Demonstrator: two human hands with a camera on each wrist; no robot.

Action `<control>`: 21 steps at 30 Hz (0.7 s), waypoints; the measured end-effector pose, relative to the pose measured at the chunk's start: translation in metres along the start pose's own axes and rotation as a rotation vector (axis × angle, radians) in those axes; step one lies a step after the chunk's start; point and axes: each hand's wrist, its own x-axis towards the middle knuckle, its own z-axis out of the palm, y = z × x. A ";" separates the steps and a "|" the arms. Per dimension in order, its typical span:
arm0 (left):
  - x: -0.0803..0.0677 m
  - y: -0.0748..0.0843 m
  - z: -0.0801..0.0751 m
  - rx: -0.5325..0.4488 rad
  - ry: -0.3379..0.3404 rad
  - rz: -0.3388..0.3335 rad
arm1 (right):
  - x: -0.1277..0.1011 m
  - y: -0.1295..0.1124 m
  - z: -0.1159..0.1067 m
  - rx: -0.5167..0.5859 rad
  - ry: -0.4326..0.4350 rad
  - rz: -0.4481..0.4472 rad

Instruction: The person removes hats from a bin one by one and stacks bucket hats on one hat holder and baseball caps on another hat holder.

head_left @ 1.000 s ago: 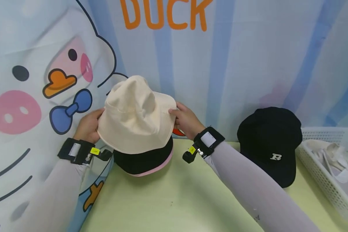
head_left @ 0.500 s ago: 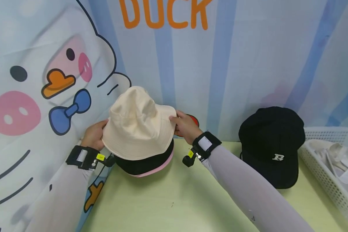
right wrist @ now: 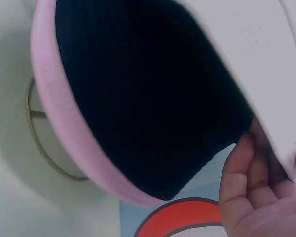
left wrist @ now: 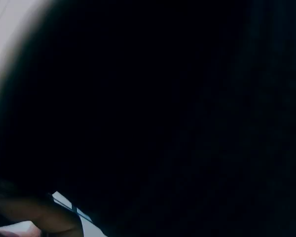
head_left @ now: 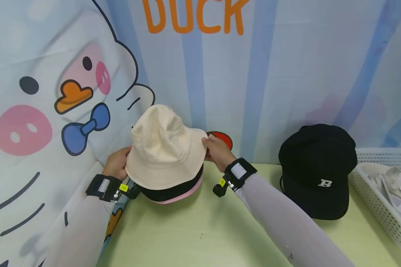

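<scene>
Both arms reach forward, covered by light grey sleeves, and each wrist carries a black band with a small camera. The left hand (head_left: 117, 167) is at the left side, its fingers curled around an edge it holds. The right hand (head_left: 217, 152) is at the right side, thumb on top and fingers (right wrist: 246, 173) below, pinching. The two hands are at nearly the same height.
</scene>
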 end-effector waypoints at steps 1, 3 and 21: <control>0.001 -0.002 -0.001 0.026 0.016 -0.001 | 0.001 0.003 0.000 0.005 0.008 0.002; 0.003 -0.006 -0.004 0.068 0.039 -0.002 | 0.001 0.009 0.002 0.015 0.026 0.004; 0.010 -0.028 -0.008 0.228 0.119 0.031 | 0.006 0.052 0.017 0.091 0.171 -0.023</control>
